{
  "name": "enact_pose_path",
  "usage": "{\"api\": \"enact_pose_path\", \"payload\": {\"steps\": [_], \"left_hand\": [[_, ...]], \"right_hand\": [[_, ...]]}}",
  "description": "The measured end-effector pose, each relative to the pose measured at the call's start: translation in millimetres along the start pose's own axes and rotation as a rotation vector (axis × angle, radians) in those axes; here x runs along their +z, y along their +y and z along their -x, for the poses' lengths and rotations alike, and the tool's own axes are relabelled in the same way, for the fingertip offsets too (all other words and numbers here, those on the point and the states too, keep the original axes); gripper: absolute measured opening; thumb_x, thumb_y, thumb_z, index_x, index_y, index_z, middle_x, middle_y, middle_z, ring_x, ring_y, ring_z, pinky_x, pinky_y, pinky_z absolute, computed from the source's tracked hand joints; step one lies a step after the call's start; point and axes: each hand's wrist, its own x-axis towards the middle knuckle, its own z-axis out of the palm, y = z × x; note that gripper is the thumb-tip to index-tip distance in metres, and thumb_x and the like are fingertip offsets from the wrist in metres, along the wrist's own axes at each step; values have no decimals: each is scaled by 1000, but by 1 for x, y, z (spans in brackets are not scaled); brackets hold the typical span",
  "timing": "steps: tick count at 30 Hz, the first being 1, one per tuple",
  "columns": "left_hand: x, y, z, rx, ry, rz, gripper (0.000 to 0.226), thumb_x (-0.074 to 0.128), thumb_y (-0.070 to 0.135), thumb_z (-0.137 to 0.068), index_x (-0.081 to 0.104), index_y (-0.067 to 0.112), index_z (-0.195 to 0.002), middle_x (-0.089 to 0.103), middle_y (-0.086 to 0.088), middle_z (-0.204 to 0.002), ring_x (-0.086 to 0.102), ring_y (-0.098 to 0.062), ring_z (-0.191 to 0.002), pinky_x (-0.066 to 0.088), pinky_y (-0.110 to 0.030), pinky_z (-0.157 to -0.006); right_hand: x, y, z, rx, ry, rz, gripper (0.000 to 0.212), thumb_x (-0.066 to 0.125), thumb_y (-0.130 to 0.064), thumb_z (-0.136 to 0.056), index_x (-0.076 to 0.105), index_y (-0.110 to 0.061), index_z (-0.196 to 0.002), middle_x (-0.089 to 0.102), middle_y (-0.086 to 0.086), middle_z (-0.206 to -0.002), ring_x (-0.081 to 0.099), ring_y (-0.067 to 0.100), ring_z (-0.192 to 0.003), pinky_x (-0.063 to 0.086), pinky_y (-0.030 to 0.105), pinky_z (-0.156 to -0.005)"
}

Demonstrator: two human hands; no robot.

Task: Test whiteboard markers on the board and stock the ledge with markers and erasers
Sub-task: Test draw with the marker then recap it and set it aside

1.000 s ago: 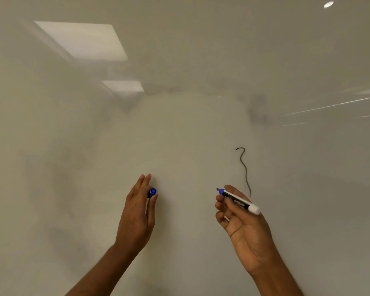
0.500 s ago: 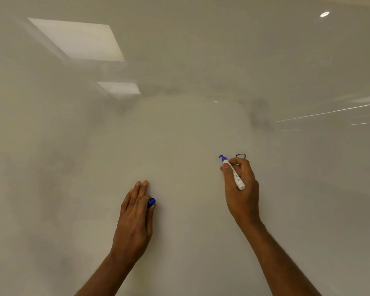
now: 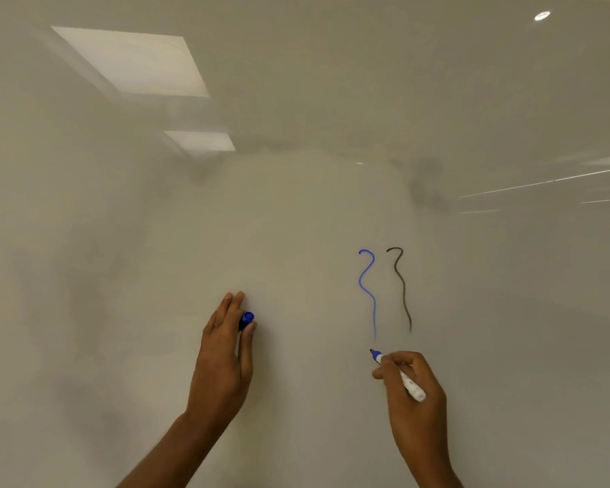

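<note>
Right hand [image 3: 411, 385] is gripping the blue marker [image 3: 398, 375] just below its fresh blue squiggle [image 3: 367, 290] on the whiteboard [image 3: 296, 206], while left hand [image 3: 226, 350] is pinching the cap [image 3: 246, 320], probably ready for recapping.

Marker [image 3: 398, 375] barrel mostly buried in right hand [image 3: 414, 392] — cap [image 3: 246, 320] half behind left hand [image 3: 224, 357] fingers; both forearms cut off at bottom edge.

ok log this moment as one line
right hand: gripping uncapped blue whiteboard marker, tip just below blue squiggle | left hand: holding blue marker cap | black squiggle beside
</note>
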Motion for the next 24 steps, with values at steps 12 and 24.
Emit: {"api": "enact_pose_path", "payload": {"steps": [12, 24], "left_hand": [[-51, 59, 3, -1020, 80, 1455, 31, 56, 14, -101, 60, 7, -131, 72, -22, -117, 74, -30, -104, 59, -41, -92], [-84, 45, 32, -1020, 75, 1365, 29, 55, 8, -101, 65, 4, -127, 71, -24, -119, 73, -32, -106, 62, -40, -85]], "right_hand": [[47, -85, 64, -129, -572, -311, 26, 56, -55, -85, 67, -46, -107, 73, -11, -106, 68, 18, -100, 57, 25, -77], [93, -80, 93, -82, -617, -331, 24, 49, -32, -97, 68, -29, -111, 71, -22, -101, 67, 7, -98, 53, 15, -74]]}}
